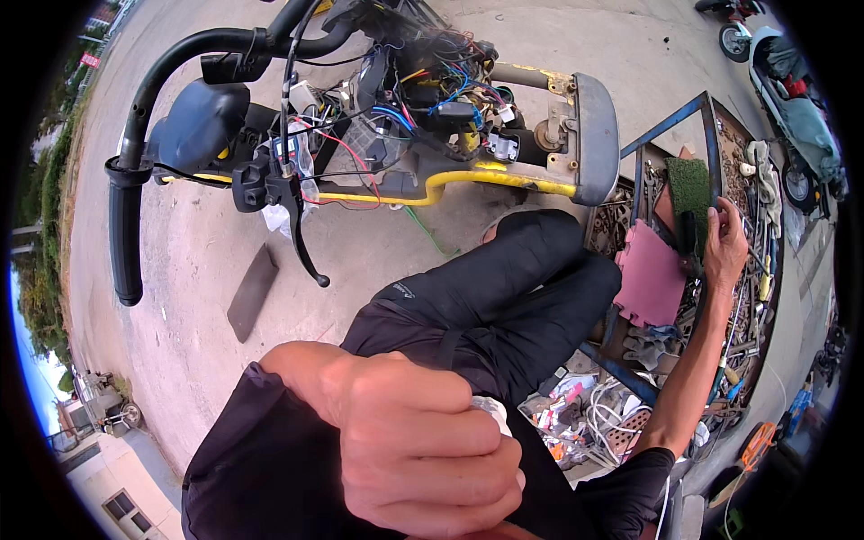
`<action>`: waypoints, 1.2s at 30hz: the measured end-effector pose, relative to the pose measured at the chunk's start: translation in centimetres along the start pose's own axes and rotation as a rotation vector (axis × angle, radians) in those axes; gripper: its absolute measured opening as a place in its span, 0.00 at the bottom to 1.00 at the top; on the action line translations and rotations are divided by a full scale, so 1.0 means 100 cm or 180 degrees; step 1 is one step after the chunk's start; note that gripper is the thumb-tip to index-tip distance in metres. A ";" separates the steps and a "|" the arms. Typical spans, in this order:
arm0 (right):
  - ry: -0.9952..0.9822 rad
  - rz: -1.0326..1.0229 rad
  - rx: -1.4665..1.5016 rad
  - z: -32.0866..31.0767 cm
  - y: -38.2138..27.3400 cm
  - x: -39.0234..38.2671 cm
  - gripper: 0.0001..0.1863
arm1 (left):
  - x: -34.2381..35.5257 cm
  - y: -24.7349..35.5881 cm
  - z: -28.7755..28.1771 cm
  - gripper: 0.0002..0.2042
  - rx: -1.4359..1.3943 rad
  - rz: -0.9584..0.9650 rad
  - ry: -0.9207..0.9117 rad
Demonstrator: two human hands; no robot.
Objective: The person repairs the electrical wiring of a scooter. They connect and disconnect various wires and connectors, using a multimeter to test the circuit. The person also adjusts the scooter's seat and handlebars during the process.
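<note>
My left hand [423, 441] is close in the foreground, its fingers curled into a fist. A whitish, partly clear piece [490, 412] shows beside the knuckles; the fist hides the rest. At the right, my right hand [725, 250] reaches over a tool tray, fingers bent around the blue metal frame [713, 153]. Close by lie a black handle-shaped tool [688, 236], a green turf mat piece [688, 184] and a pink foam mat [650, 274]. Wrenches and loose metal parts [742, 333] fill the tray around my forearm.
Ahead stands a stripped yellow-and-black scooter [441, 180] with exposed wires [450, 85] and a black handlebar grip [127, 243]. A dark flat slab [253, 292] lies on the concrete. White cables and scraps [603, 414] are below the tray. Another scooter [801, 108] is parked far right.
</note>
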State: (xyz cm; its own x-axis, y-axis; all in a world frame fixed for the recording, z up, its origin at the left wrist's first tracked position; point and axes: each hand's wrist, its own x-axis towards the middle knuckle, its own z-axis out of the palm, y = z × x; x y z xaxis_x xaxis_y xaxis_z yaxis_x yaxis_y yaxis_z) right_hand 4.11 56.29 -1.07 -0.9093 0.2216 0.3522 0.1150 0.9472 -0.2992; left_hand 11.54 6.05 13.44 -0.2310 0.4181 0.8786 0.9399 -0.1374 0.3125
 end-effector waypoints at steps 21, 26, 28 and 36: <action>0.0036 0.0604 0.0468 0.023 0.029 0.003 0.16 | -0.064 -0.053 0.062 0.11 -0.0461 -0.1200 -0.0438; 0.0005 0.0578 0.0406 0.029 0.035 0.005 0.16 | -0.121 -0.073 0.093 0.07 -0.0382 -0.1739 -0.1175; -0.0011 0.0582 0.0401 0.023 0.031 0.006 0.15 | -0.157 -0.081 0.114 0.07 -0.0374 -0.1877 -0.1389; 0.0006 0.0376 0.0093 0.023 0.034 0.004 0.16 | -0.243 -0.104 0.149 0.07 -0.0256 -0.2103 -0.1902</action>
State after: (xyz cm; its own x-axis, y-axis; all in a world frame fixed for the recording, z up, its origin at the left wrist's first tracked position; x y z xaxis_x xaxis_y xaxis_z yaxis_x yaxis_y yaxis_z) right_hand 3.24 59.05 -4.01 -0.8893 0.3319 0.3146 0.2096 0.9073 -0.3646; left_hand 11.15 10.72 -16.58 -0.5284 0.8292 0.1825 0.6358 0.2440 0.7323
